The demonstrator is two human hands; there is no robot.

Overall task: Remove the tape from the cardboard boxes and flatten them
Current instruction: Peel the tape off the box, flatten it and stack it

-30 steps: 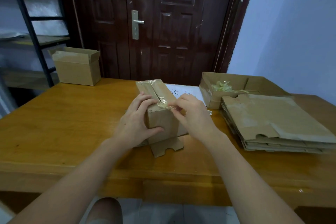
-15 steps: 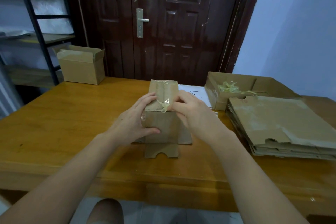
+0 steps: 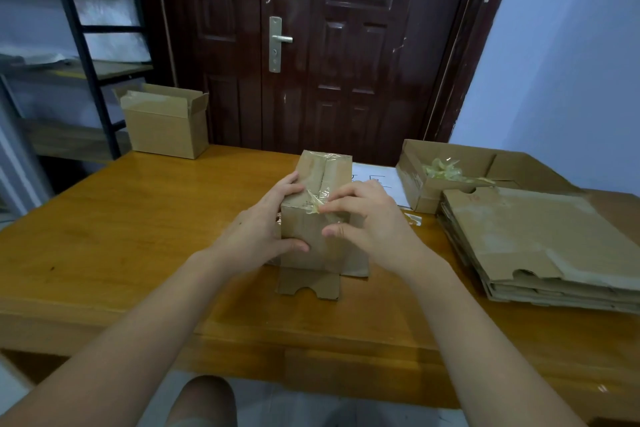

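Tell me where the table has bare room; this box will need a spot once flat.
Bare wood lies left of the taped box, between it and the open box at the far left corner. The right is crowded: flattened stack, scrap tray.

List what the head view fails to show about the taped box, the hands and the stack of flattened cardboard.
- Taped box: far side hidden by its own body; left wall covered by the left hand.
- Tape: whether the right hand pinches it or merely presses it, fingertips hide.
- Flattened stack: right end cut off by the frame edge.
- Paper sheet: writing too small.
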